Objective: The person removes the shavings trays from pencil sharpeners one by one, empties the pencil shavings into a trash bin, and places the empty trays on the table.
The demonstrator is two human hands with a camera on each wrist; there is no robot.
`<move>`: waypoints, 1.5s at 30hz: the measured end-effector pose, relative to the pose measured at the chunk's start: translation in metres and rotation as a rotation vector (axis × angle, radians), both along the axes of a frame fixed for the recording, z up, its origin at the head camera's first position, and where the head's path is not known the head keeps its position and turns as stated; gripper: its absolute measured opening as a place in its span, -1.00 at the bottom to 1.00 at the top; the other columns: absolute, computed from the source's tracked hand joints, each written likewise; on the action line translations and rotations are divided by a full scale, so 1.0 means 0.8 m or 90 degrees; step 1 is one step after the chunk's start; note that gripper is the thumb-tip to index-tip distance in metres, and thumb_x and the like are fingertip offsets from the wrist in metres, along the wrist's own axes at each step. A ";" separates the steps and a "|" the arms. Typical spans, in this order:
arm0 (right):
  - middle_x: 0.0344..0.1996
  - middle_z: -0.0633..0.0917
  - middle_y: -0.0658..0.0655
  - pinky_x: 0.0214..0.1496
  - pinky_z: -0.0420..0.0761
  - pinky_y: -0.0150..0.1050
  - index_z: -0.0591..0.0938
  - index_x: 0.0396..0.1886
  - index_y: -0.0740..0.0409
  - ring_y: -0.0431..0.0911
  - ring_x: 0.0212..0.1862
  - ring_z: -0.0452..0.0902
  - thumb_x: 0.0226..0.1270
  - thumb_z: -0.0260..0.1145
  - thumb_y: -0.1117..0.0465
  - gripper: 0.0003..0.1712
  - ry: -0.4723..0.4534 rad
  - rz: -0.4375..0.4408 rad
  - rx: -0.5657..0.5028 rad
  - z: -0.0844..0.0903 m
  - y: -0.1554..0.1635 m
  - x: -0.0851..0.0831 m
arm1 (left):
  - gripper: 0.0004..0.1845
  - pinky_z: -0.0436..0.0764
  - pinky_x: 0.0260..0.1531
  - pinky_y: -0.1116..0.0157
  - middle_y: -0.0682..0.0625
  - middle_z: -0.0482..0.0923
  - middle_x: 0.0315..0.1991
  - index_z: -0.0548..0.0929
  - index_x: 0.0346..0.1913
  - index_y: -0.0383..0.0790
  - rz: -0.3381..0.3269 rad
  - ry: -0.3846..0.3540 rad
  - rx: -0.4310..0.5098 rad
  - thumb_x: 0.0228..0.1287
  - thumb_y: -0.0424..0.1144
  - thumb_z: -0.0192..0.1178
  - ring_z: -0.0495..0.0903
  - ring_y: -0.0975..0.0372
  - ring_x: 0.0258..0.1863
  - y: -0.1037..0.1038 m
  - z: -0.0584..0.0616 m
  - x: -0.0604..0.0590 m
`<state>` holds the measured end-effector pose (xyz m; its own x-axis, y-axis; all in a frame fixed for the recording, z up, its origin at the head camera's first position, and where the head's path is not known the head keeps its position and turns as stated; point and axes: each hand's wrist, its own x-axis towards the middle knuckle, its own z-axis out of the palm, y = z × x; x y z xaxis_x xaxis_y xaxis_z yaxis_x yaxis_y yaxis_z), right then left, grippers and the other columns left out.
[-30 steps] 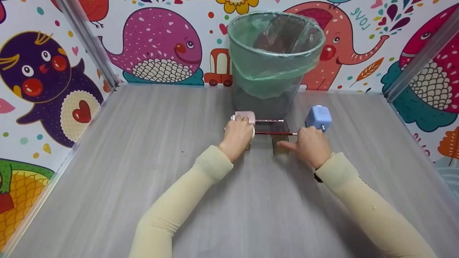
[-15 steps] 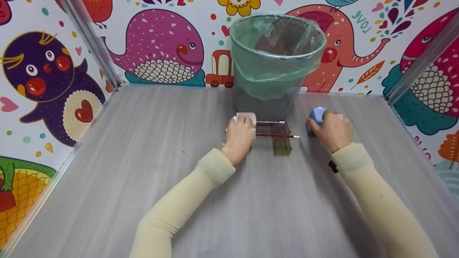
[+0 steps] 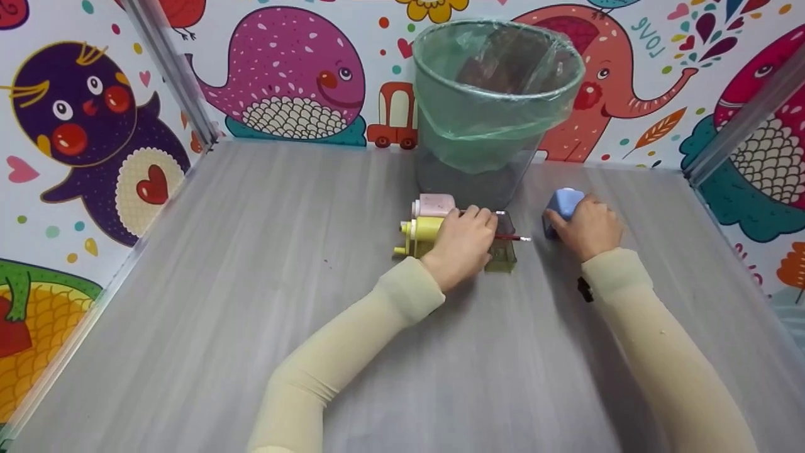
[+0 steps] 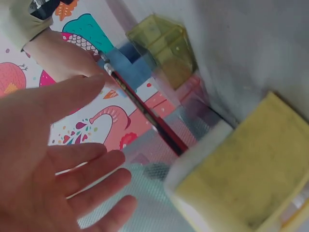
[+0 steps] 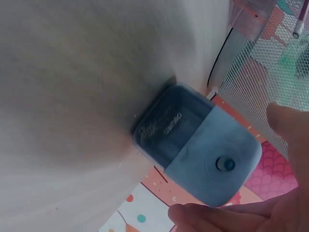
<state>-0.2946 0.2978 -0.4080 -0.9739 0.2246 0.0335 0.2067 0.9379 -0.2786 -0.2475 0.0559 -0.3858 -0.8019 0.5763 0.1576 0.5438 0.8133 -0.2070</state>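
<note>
In the head view, a yellow pencil sharpener (image 3: pixel 422 229) with a crank handle stands near a pink sharpener (image 3: pixel 436 205). A dark red pencil (image 3: pixel 512 238) sticks out of the yellow one. My left hand (image 3: pixel 462 245) is over that pencil; in the left wrist view its fingers (image 4: pixel 91 169) are spread and loose, with the pencil (image 4: pixel 145 111) beside them. A translucent yellow box (image 3: pixel 501 258) lies under the pencil's end. My right hand (image 3: pixel 590 229) is at a blue sharpener (image 3: pixel 565 204); in the right wrist view thumb and fingers stand around the blue sharpener (image 5: pixel 212 154), with a gap at the thumb.
A waste bin (image 3: pixel 497 113) with a green bag stands right behind the sharpeners. Cartoon-printed panels (image 3: pixel 289 75) enclose the grey tabletop (image 3: pixel 270 251) at the back and sides. A second pencil (image 3: pixel 500 212) projects from the pink sharpener.
My right hand has left the pencil's end and moved right to the blue sharpener. My left hand has come off the yellow sharpener and moved right, over the pencil.
</note>
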 end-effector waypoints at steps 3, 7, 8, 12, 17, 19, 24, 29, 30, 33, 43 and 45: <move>0.14 0.50 0.63 0.23 0.49 0.34 0.29 0.27 0.59 0.45 0.05 0.54 0.38 0.23 -0.24 -0.04 0.002 0.002 -0.014 -0.001 -0.001 -0.004 | -0.36 0.55 0.15 0.20 0.06 0.56 0.22 0.48 0.36 -0.11 -0.002 -0.005 -0.004 0.31 0.10 0.26 0.51 0.20 0.21 0.001 -0.002 0.000; 0.14 0.51 0.64 0.21 0.49 0.33 0.33 0.24 0.62 0.46 0.05 0.57 0.41 0.25 -0.15 -0.12 0.006 0.004 -0.022 -0.002 0.003 -0.007 | -0.35 0.54 0.19 0.18 0.04 0.55 0.25 0.47 0.38 -0.12 -0.009 -0.011 -0.010 0.32 0.12 0.26 0.50 0.19 0.24 -0.002 -0.005 0.000; 0.13 0.51 0.65 0.19 0.50 0.33 0.33 0.23 0.62 0.47 0.06 0.57 0.42 0.25 -0.13 -0.14 0.007 0.006 -0.025 -0.002 0.004 -0.007 | -0.35 0.54 0.20 0.17 0.04 0.55 0.25 0.47 0.38 -0.12 -0.012 -0.010 -0.009 0.32 0.11 0.26 0.50 0.18 0.25 -0.003 -0.006 0.000; 0.15 0.51 0.65 0.18 0.48 0.33 0.35 0.23 0.62 0.48 0.10 0.56 0.43 0.25 -0.04 -0.22 0.008 0.017 -0.038 -0.002 0.007 -0.006 | -0.37 0.55 0.21 0.16 0.03 0.56 0.24 0.48 0.37 -0.12 -0.022 -0.003 0.002 0.32 0.07 0.27 0.51 0.17 0.25 -0.007 -0.007 0.000; 0.12 0.53 0.65 0.17 0.51 0.32 0.40 0.18 0.64 0.48 0.11 0.56 0.40 0.26 0.02 -0.28 0.042 0.029 -0.035 0.001 0.004 -0.002 | -0.39 0.54 0.21 0.17 0.03 0.56 0.25 0.48 0.37 -0.12 -0.024 -0.010 0.014 0.34 0.05 0.26 0.51 0.18 0.24 -0.009 -0.006 -0.001; 0.09 0.55 0.65 0.15 0.52 0.32 0.42 0.15 0.64 0.48 0.08 0.58 0.39 0.26 0.02 -0.29 0.066 0.034 -0.029 0.003 0.001 0.001 | -0.37 0.54 0.21 0.17 0.03 0.56 0.25 0.47 0.38 -0.13 -0.024 -0.011 0.015 0.34 0.07 0.25 0.51 0.18 0.24 -0.010 -0.005 -0.001; 0.03 0.59 0.63 0.11 0.56 0.31 0.46 0.10 0.63 0.48 0.00 0.61 0.35 0.27 0.04 -0.33 0.111 0.052 -0.033 0.004 -0.009 0.005 | -0.35 0.55 0.18 0.19 0.03 0.56 0.23 0.47 0.38 -0.13 -0.024 -0.002 0.016 0.33 0.11 0.26 0.52 0.18 0.23 -0.012 -0.007 -0.002; 0.02 0.61 0.59 0.09 0.57 0.30 0.46 0.12 0.57 0.46 0.00 0.63 0.33 0.32 0.01 -0.31 0.112 0.058 -0.057 0.007 -0.016 0.009 | -0.35 0.56 0.14 0.19 0.03 0.57 0.22 0.48 0.36 -0.13 -0.022 0.000 0.017 0.32 0.12 0.26 0.52 0.18 0.21 -0.014 -0.010 -0.003; 0.03 0.61 0.59 0.09 0.57 0.30 0.46 0.13 0.56 0.46 0.00 0.63 0.33 0.33 0.00 -0.30 0.112 0.059 -0.062 0.009 -0.018 0.010 | -0.35 0.56 0.14 0.19 0.04 0.57 0.22 0.48 0.36 -0.12 -0.020 0.000 0.015 0.32 0.13 0.26 0.52 0.18 0.21 -0.014 -0.010 -0.003; 0.02 0.62 0.58 0.08 0.57 0.31 0.46 0.13 0.54 0.46 -0.01 0.63 0.32 0.31 -0.01 -0.31 0.134 0.071 -0.069 0.013 -0.021 0.013 | -0.34 0.57 0.14 0.19 0.04 0.56 0.23 0.47 0.37 -0.12 -0.012 -0.002 0.012 0.32 0.16 0.24 0.52 0.19 0.22 -0.015 -0.010 -0.004; -0.02 0.64 0.50 0.04 0.63 0.28 0.49 0.14 0.47 0.36 -0.07 0.62 0.26 0.28 0.07 -0.38 0.259 0.147 -0.108 0.024 -0.048 0.023 | -0.21 0.50 0.32 0.13 0.00 0.43 0.37 0.29 0.51 -0.07 0.011 -0.068 0.060 0.37 0.27 0.12 0.41 0.16 0.35 -0.006 0.004 -0.012; -0.04 0.65 0.49 0.02 0.63 0.28 0.50 0.13 0.46 0.33 -0.10 0.61 0.24 0.29 0.10 -0.40 0.276 0.171 -0.127 0.026 -0.054 0.027 | -0.19 0.49 0.33 0.11 -0.02 0.39 0.41 0.24 0.54 -0.05 0.016 -0.071 0.081 0.36 0.27 0.12 0.38 0.15 0.38 -0.006 0.006 -0.013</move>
